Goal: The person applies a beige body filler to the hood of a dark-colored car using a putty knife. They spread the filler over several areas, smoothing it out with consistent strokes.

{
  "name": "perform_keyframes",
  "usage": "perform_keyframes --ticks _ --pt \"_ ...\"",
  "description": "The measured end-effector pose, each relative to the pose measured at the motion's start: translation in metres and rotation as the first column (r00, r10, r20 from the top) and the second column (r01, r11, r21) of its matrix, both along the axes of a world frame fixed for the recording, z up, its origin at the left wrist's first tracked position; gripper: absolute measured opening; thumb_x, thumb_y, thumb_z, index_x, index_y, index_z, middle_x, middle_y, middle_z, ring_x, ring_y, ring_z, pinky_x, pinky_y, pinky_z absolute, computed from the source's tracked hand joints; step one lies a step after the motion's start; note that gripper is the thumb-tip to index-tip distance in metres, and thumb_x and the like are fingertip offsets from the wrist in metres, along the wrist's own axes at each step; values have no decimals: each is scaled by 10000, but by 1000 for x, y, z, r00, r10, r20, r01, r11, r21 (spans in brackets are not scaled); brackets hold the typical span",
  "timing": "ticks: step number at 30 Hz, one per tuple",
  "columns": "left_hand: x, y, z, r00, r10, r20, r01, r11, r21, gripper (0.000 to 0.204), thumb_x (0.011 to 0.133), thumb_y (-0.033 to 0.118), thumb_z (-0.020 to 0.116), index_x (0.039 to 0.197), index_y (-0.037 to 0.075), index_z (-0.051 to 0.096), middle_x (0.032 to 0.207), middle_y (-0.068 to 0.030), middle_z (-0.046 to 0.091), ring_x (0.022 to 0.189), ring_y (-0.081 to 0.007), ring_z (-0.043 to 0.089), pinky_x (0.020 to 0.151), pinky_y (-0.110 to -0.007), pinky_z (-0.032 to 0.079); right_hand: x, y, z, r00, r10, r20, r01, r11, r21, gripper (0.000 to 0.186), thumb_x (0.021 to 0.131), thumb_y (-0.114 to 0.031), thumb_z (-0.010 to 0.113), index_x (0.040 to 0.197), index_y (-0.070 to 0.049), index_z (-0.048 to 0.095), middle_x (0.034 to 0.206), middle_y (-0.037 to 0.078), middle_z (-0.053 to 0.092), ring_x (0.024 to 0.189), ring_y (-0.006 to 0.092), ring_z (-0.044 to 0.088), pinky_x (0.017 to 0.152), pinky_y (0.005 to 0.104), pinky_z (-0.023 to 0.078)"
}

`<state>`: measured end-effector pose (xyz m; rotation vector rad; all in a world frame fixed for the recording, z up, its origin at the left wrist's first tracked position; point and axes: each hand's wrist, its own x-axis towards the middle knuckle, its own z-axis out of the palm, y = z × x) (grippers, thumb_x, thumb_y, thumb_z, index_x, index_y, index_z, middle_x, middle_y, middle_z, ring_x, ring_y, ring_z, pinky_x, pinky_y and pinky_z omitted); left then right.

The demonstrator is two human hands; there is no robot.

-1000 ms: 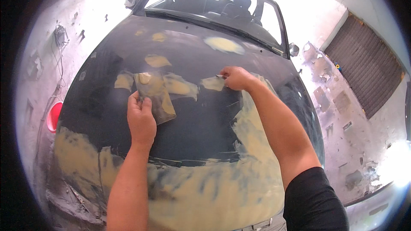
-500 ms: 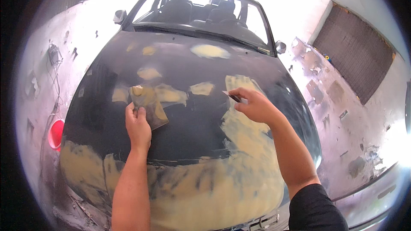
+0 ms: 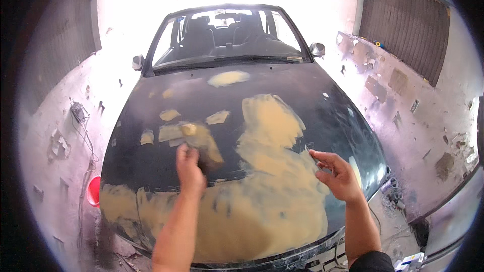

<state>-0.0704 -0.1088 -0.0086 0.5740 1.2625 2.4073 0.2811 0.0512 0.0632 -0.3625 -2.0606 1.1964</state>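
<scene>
Putty board [image 3: 209, 148], blurred, left hand [image 3: 190, 168] gripping it, right hand [image 3: 341, 175] pinching mostly hidden scraper [image 3: 307, 148]

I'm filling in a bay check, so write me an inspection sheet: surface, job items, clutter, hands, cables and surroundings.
Surface: dark car hood, with scattered beige patches and a broad beige coating toward the front.
Job's things: flat board bearing a lump of beige paste; small thin-bladed tool.
Clutter: red bucket left of the hood; white-and-blue item on the floor at lower right.
Hands: left hand grips the board, blurred; right hand pinches the tool, contact with the hood unclear.
Cables: thin dark cords along the left wall.
Surroundings: scuffed, peeling walls; dark ribbed panel at right.
</scene>
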Motion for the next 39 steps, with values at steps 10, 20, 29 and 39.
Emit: perform_keyframes --ticks 10,20,29,39 --pt "332 39 9 903 -404 146 337 877 342 341 1026 104 572 1354 76 483 1268 -112 634 1158 -251 623 1034 -434 502 125 -21 -50 891 262 -371 -221 964 150 504 732 130 738 1209 -24 689 1279 171 684 1270 352 592 1049 421 476" --pt "440 59 33 867 -493 67 463 850 252 364 1026 58 521 1382 33 451 1288 -126 623 1165 -243 626 1027 -433 501 273 32 -118 922 -72 -379 -79 927 -367 575 824 109 646 1372 -48 568 1367 196 616 1224 283 628 1017 375 495" --pt "491 78 31 615 -711 341 717 684 136 302 1034 68 490 1335 41 492 1225 -127 654 1108 -246 668 976 -426 547 321 5 -94 885 34 -465 -425 466 -776 900 787 2 814 1544 -31 329 896 -9 675 760 67 621 695 206 497" --pt "517 79 44 746 -665 28 659 744 107 361 1023 43 499 1381 22 457 1314 -138 598 1205 -257 598 1072 -442 466 369 30 -112 791 -374 -483 -175 618 -766 749 827 -27 783 1473 -17 403 938 41 695 850 147 682 757 305 566"
